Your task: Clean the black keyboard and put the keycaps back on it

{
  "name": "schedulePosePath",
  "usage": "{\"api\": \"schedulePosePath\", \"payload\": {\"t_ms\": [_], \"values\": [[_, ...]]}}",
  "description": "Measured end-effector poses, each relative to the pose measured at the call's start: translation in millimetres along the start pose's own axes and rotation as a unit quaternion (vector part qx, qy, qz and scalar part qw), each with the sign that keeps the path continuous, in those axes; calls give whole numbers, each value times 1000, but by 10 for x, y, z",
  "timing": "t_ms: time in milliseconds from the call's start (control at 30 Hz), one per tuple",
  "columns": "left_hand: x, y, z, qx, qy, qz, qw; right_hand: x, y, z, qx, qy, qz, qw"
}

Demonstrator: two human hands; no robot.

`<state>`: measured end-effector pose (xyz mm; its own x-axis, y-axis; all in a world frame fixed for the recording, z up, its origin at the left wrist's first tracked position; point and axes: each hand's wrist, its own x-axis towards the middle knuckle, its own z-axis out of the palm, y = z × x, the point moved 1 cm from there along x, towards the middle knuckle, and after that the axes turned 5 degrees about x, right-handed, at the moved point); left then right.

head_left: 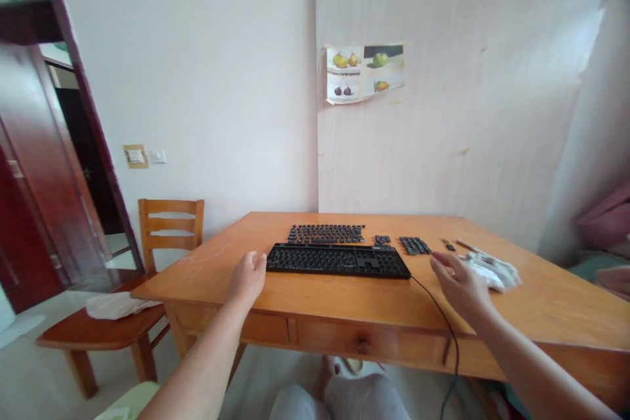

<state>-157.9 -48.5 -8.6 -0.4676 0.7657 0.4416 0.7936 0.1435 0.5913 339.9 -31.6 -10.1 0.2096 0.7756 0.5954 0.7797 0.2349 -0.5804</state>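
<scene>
A black keyboard (pixel 339 260) lies on the wooden table in front of me, its keycaps apparently off. My left hand (pixel 247 279) is beside its left end, thumb up and slightly apart from the fingers; whether it touches the keyboard I cannot tell. My right hand (pixel 460 285) hovers right of the keyboard, fingers stretched, holding nothing. Behind the keyboard, loose black keycaps sit in groups: a wide block (pixel 325 233), a small cluster (pixel 382 239) and a number-pad block (pixel 414 245). A crumpled whitish cloth (pixel 495 270) lies just beyond my right hand.
Small tools (pixel 448 245) and a thin stick-like item (pixel 464 245) lie near the cloth. The keyboard's cable (pixel 450 328) hangs over the front edge of the table (pixel 305 295). A wooden chair (pixel 108 328) stands at left. Part of another person's hand (pixel 615 279) shows at far right.
</scene>
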Motion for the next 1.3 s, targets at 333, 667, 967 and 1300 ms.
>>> {"api": "schedulePosePath", "payload": {"t_ms": [333, 667, 967, 1300], "values": [[-6, 16, 55, 13, -93, 2, 996, 78, -182, 476, 55, -169, 103, 979], [-162, 62, -138, 31, -44, -8, 998, -96, -267, 343, 135, -168, 84, 973], [-186, 82, -191, 90, -46, -20, 995, -155, -273, 270, 155, -180, 71, 969], [-8, 86, -108, 72, -60, 8, 996, -14, -253, 344, 112, -170, 64, 977]]}}
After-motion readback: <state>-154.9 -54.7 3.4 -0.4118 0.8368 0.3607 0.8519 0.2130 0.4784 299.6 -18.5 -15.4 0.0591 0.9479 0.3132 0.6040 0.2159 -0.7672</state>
